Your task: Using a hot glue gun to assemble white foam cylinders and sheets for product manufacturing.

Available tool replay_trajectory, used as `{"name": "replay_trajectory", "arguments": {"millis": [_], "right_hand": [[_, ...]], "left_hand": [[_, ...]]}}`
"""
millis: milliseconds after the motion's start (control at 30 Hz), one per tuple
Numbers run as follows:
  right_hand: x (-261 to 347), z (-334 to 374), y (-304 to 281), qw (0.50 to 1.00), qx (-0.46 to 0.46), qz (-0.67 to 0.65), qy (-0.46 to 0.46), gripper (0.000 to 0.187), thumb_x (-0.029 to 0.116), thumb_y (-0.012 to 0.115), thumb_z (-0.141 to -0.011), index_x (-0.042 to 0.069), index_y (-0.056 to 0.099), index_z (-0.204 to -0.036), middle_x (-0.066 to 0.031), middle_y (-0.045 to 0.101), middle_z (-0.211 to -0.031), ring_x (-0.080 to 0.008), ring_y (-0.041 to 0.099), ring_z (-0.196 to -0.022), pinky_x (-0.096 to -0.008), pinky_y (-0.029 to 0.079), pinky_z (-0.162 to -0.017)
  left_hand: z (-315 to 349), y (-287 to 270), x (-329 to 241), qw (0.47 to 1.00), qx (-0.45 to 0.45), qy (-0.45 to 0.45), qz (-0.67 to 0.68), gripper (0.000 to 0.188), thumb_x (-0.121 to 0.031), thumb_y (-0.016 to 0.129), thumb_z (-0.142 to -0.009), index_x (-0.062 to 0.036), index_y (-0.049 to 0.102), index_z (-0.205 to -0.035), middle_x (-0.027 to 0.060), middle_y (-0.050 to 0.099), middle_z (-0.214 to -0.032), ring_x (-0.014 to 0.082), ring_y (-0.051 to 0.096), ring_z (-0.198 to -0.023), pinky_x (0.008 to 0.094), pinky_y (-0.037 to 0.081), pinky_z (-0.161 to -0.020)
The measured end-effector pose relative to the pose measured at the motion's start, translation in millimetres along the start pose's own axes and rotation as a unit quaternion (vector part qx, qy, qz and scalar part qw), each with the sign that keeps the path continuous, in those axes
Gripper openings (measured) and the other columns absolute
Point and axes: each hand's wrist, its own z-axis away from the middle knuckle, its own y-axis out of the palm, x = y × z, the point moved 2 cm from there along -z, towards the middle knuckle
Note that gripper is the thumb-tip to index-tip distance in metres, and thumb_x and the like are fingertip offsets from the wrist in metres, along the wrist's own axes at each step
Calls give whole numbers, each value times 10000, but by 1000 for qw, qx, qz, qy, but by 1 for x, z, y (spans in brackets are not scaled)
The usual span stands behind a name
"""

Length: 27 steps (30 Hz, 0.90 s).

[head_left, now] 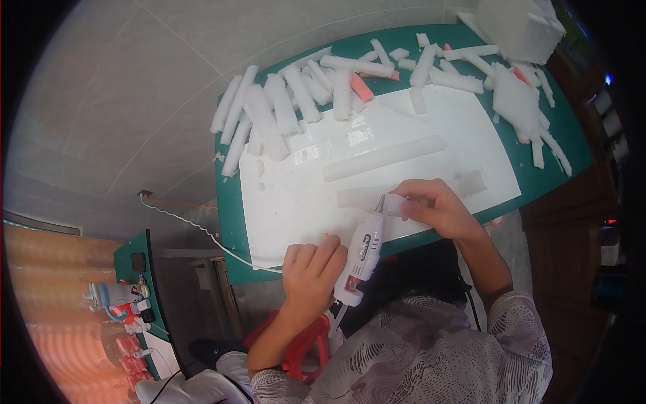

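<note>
Green table [230,209] and white board [289,202], nozzle [381,204] beside foam

From my remote seat I see the left grip [313,273] wrapped around the handle side of a white glue gun [362,252], and the right grip [436,205] pinching a small white foam piece [396,205] over the board's near part. The nozzle points up and away from the body, right at that piece; I cannot tell whether they touch. For a neat bead, I would brace the foam, keep the fingers back from the probably hot tip, and squeeze evenly without denting the soft face.

As for room, one long foam strip [383,158] lies across mid-board and a nearer strip [355,196] passes partly behind the right grip. The board's own surface shows widest to their left. Stacked strips [266,121] crowd the far-left edge, ragged foam scraps [515,101] the right. A white cord [214,237] crosses the near-left edge; I would leave it slack.
</note>
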Motion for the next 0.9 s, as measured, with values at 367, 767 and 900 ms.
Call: {"name": "replay_trajectory", "arguments": {"millis": [367,767,900], "right_hand": [[9,0,-4,998,26,46,19,192,108,656,-935,-19,684,-1076,-47,674,-950,-100,570,-847,-252,463,-768],[12,-4,-4,999,26,21,4,196,41,679,-890,-20,677,-1077,-25,635,-920,-86,517,-823,-233,417,-727],[10,-2,-4,999,9,40,-25,261,-33,692,-853,-28,667,-1113,-59,629,-1019,-119,561,-909,-263,457,-806]], "left_hand": [[1,-2,0,995,1,47,-92,187,-123,642,-714,-97,629,-899,6,633,-1011,153,487,-676,313,389,-654],[-2,-9,-8,967,-1,97,-234,181,-127,655,-679,-118,630,-857,6,640,-1002,155,506,-695,322,408,-661],[-2,-7,-5,973,-9,88,-213,128,-150,639,-736,-148,608,-860,-20,622,-989,136,471,-677,293,391,-629]]}}
